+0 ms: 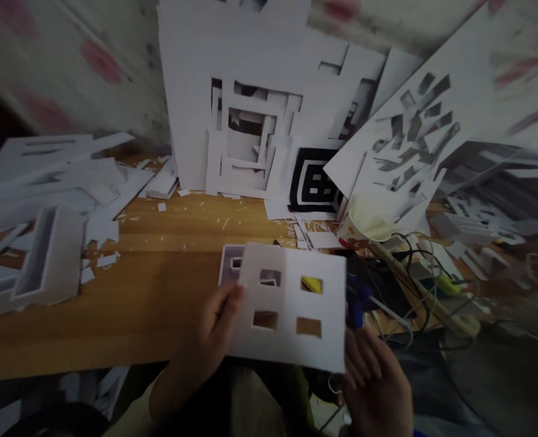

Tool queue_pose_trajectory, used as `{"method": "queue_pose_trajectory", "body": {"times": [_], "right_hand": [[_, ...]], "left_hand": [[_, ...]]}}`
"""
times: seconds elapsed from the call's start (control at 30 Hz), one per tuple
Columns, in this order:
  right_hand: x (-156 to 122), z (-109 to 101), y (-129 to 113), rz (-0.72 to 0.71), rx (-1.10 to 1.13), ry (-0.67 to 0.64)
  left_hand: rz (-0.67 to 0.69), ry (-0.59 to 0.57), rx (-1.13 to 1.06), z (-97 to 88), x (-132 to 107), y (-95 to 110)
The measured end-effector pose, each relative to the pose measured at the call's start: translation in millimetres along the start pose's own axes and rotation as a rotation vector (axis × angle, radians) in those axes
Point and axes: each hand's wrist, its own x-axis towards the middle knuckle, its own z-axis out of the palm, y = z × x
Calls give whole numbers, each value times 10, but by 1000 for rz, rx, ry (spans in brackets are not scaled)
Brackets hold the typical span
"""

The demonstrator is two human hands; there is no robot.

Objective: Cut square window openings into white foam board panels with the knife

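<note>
A flat white foam-board panel [291, 303] with two rows of rectangular cut-outs is held tilted over the table's front edge. My left hand [221, 321] is closed on its left edge, thumb on the face and fingers partly hidden behind it. Beside the lower right edge, my right hand [375, 376] has its fingers stretched towards the panel, not wrapped round it; whether they touch is hard to tell. Behind the panel lies another white cut piece [230, 261], mostly hidden. Something yellow [312, 284] shows through the upper right cut-out. A blue object [356, 303] lies just right of the panel.
Large cut-out white sheets [189, 109] lean against the wall. A paper cup [364, 224] stands at their foot. Cables [414, 261] tangle beside a power strip [460, 318] on the right. White box-like pieces [50, 261] and scraps cover the left of the wooden table [159, 303].
</note>
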Motion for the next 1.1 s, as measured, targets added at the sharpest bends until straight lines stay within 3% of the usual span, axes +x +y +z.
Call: {"method": "queue_pose_trajectory", "body": {"times": [0.07,0.17,0.27,0.37,0.5,0.63,0.73,0.9,1.1], "right_hand": [[193,95,49,-70,-15,27],[360,304,145,-206,-248,89],[446,535,310,-238,-461,-42],[500,678,513,-265,-534,-116],[521,709,689,-265,-581,-134],[484,711,710,-241,-575,-149],[454,718,699,-233,-570,-146],[414,738,672,-146,-553,-141],[340,856,616,-49,-494,-24]], "left_hand": [[-45,101,7,-104,89,-76],[-72,158,94,-195,231,-164],[-85,144,229,-200,335,-220],[-59,184,332,-162,395,-290],[-22,304,361,-120,427,-414],[20,259,306,-102,382,-490],[50,296,302,-95,333,-506],[20,260,320,-112,346,-504],[5,255,323,-129,381,-538]]}}
